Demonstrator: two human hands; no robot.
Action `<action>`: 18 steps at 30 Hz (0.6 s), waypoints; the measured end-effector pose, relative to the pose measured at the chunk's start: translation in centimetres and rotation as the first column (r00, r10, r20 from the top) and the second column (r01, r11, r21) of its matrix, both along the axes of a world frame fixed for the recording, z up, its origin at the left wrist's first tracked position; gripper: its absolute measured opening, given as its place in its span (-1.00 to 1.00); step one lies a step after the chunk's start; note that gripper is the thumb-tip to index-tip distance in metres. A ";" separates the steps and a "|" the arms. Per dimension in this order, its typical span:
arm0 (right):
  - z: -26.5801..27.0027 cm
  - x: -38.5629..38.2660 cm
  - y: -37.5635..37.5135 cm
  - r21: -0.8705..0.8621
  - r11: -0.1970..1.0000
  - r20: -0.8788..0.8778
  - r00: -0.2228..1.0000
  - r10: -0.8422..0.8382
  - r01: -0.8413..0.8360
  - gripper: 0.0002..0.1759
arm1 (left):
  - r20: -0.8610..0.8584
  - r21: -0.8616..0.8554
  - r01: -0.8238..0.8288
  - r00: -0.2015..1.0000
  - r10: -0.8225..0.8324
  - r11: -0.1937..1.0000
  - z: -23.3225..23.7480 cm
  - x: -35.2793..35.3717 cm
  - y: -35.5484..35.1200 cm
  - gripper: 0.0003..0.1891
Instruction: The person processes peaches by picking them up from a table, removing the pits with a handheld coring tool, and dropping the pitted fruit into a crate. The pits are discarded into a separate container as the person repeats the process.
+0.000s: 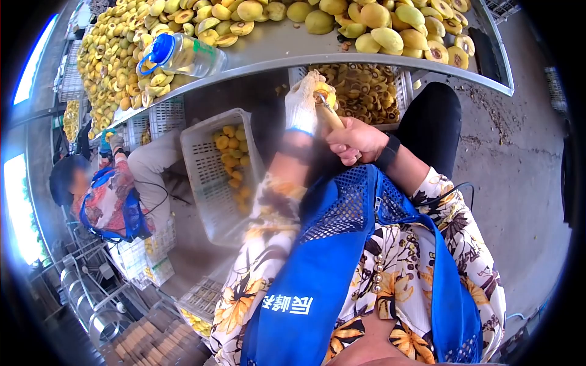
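My left hand (303,104), in a white knitted glove, grips a yellow fruit piece (327,94) just below the table's front edge. My bare right hand (358,140), with a black band on its wrist, is closed around the handle of a pitting tool (330,114). The tool's metal end touches the fruit. Beneath and behind the hands, a crate (401,91) holds many cut fruit pieces and dark pits.
A metal table (268,50) bears heaped yellow fruit (116,49) and a blue-capped bottle (192,56). A white crate (204,177) with fruit stands at left. Beyond it sits a co-worker (113,201). Stacked crates (143,259) are at lower left.
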State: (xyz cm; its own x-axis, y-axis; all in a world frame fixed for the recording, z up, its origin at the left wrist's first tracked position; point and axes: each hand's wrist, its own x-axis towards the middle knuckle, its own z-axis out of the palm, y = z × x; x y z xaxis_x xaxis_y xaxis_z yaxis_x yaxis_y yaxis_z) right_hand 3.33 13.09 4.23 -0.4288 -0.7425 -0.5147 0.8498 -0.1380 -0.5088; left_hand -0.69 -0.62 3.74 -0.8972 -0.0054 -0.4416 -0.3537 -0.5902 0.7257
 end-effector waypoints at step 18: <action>-0.4 -1.0 1.5 -0.202 0.973 -0.091 0.987 -0.130 0.109 -0.75 | -0.053 -0.447 -0.221 0.974 0.221 0.867 0.6 1.0 -8.4 -0.66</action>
